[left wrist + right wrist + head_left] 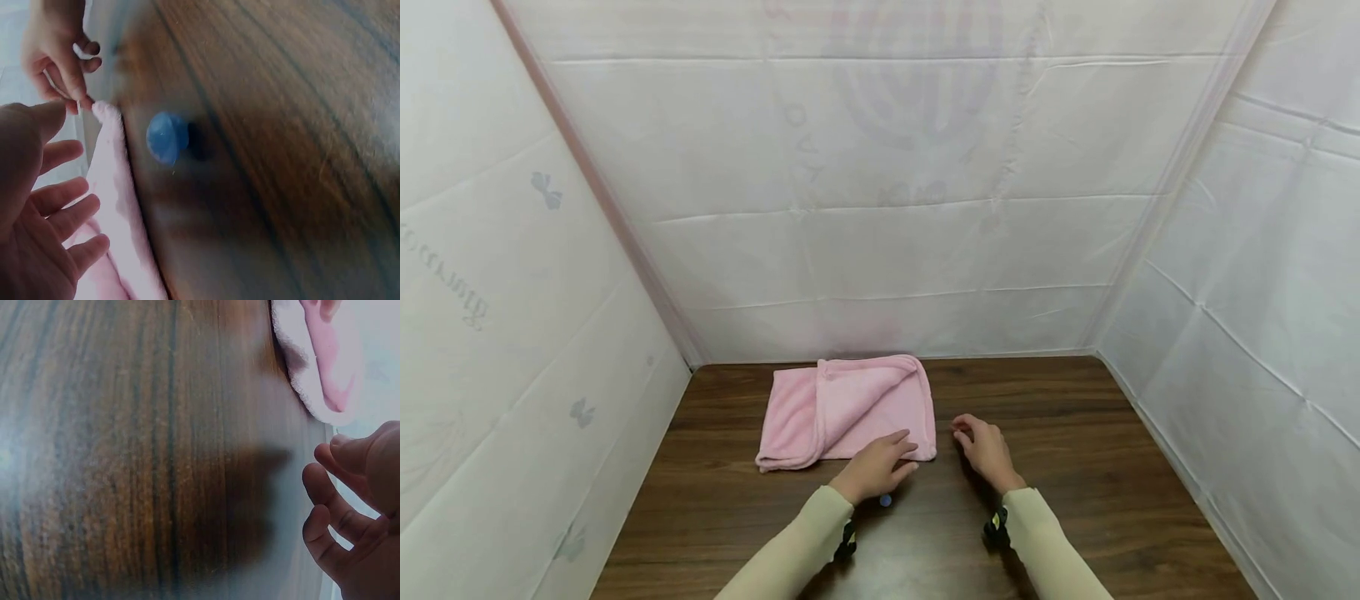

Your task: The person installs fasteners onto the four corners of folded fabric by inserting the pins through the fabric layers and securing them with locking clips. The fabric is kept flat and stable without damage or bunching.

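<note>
A folded pink fleece blanket (868,408) lies at the back of the wooden table, its right part turned back in a diagonal fold. My left hand (874,468) is over the blanket's front right edge, fingers spread and loosely bent, holding nothing. Just right of the blanket is my right hand (987,450), thumb and forefinger tips brought together. Between those tips the left wrist view shows a thin pale sliver (79,107), like a needle; its exact kind I cannot tell. A small blue mushroom-shaped piece (165,137) rests on the wood near my left wrist.
The dark wooden table (1075,467) runs up to white sheet walls (895,250) at the back and both sides. Black straps with wrist cameras (996,532) sit at both cuffs, low over the wood.
</note>
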A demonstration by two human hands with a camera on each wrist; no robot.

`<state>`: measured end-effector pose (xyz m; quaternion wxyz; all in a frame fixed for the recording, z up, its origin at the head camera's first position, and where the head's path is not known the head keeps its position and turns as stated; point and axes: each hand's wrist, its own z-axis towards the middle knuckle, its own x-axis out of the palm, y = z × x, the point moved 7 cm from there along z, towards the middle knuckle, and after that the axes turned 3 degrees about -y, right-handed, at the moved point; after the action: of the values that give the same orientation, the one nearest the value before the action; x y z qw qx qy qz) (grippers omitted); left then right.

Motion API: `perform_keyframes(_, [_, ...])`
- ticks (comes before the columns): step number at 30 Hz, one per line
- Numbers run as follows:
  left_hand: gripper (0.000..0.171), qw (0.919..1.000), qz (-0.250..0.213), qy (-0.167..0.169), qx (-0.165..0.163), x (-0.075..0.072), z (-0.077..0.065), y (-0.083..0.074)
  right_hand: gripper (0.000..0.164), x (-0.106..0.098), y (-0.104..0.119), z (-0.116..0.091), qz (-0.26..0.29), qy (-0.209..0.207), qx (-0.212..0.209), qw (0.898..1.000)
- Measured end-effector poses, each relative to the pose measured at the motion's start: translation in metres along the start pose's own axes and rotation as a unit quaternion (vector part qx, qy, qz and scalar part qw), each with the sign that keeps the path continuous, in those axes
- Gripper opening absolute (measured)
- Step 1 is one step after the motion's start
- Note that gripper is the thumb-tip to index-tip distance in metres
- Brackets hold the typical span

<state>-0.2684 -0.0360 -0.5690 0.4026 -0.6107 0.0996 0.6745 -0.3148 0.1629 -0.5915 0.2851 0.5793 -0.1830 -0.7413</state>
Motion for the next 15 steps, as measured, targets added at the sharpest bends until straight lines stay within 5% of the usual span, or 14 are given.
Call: perform_keyframes(15, [0.049, 0.9945, 0.040, 0.093, -0.029, 0.026, -0.002, -0.007, 0.010, 0.000, 0.000, -0.002, -0.016, -0.001, -0.001, 1.000])
